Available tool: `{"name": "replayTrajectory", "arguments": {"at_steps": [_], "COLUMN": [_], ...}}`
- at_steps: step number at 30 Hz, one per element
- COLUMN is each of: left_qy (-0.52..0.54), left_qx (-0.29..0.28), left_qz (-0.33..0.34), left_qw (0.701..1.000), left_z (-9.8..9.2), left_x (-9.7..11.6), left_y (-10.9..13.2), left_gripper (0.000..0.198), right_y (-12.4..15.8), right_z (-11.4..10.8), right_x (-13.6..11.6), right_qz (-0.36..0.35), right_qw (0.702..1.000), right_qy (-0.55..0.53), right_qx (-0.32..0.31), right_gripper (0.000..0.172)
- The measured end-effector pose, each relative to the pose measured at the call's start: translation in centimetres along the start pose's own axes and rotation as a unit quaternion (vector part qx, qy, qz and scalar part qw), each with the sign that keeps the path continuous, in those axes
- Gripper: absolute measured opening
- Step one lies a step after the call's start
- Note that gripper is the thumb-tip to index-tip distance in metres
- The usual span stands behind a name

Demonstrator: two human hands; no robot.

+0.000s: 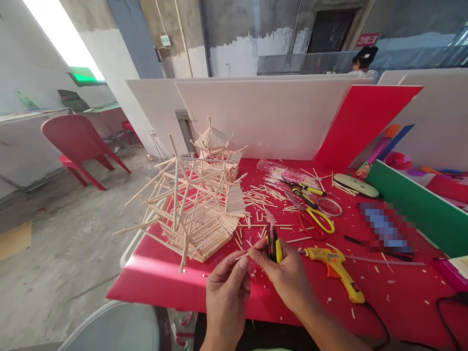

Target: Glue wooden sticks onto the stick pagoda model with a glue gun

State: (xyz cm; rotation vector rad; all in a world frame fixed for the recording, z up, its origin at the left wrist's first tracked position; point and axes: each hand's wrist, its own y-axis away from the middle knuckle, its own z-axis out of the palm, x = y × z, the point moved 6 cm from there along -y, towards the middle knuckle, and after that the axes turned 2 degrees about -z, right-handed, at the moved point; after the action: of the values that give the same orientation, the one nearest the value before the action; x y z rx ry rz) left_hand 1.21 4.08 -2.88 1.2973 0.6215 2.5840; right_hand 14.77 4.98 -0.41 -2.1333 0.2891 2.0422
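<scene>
Near the table's front edge, my left hand point(228, 287) pinches a short thin wooden stick point(242, 256) between thumb and fingers. My right hand point(283, 270) is closed around a black and yellow utility knife point(273, 243), its blade pointing up and away from me. The right thumb and forefinger also meet the stick's other end. Just beyond my hands, to the left, stands a pagoda-like model point(204, 214) built of wooden sticks, with an open frame in front and a roofed tower behind.
On the red table point(175, 287) lie a yellow glue gun point(338, 270), pliers point(307, 192), red-and-yellow scissors point(320, 222), a roll of clear tape point(329, 207) and loose sticks point(263, 197). White boards point(263, 117) stand behind; a green board point(417, 209) is at right. A person point(364, 63) is beyond.
</scene>
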Motion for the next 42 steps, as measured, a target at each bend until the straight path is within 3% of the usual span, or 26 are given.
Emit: {"name": "replayTrajectory", "arguments": {"at_steps": [4,7,9,12,14,16,18,20,23,27,33,42], "left_qy": [0.032,0.034,0.033,0.029,0.023,0.019,0.019,0.019,0.017,0.031,0.067,0.094], "left_qx": [0.037,0.034,0.027,0.019,0.02,0.02,0.018,0.016,0.009,-0.003,-0.033,-0.005], "left_qz": [0.009,0.013,0.013,0.007,0.01,0.016,0.023,0.027,0.034,0.036,-0.027,-0.066], "left_qw": [0.999,0.999,0.999,0.999,0.999,0.999,0.999,0.999,0.999,0.999,0.997,0.993], "left_z": [-0.5,-0.7,-0.8,-0.7,-0.5,-0.3,0.0,0.2,0.5,0.7,1.3,1.0], "left_x": [0.0,0.3,0.5,0.4,0.5,0.6,0.8,1.1,1.5,2.1,1.6,1.4], "left_y": [-0.4,-0.6,-0.6,-0.7,-0.7,-0.9,-1.0,-1.1,-1.4,-1.7,-2.2,-3.1], "left_gripper": [0.039,0.037,0.036,0.036,0.037,0.037,0.038,0.038,0.038,0.037,0.041,0.045], "right_y": [0.1,-0.1,0.3,2.1,3.3,4.0,3.9,3.4,2.3,1.6,1.3,0.4], "right_z": [0.1,-2.1,-3.7,-4.2,-3.8,-3.0,-2.2,-1.6,-0.2,1.4,2.2,3.6], "right_x": [0.5,2.0,3.6,5.6,5.3,3.5,0.5,-2.2,-4.3,-4.6,-4.8,-4.9], "right_qz": [0.004,-0.044,-0.113,-0.213,-0.261,-0.298,-0.33,-0.349,-0.368,-0.395,-0.435,-0.44], "right_qw": [0.998,0.986,0.946,0.858,0.813,0.795,0.815,0.859,0.893,0.884,0.856,0.836], "right_qy": [0.015,0.151,0.304,0.468,0.52,0.529,0.477,0.373,0.258,0.25,0.272,0.314], "right_qx": [-0.062,-0.047,-0.007,0.007,0.01,0.007,0.01,0.018,0.016,0.03,0.068,0.094], "right_gripper": [0.033,0.038,0.042,0.041,0.037,0.03,0.027,0.026,0.012,0.006,0.008,0.005]}}
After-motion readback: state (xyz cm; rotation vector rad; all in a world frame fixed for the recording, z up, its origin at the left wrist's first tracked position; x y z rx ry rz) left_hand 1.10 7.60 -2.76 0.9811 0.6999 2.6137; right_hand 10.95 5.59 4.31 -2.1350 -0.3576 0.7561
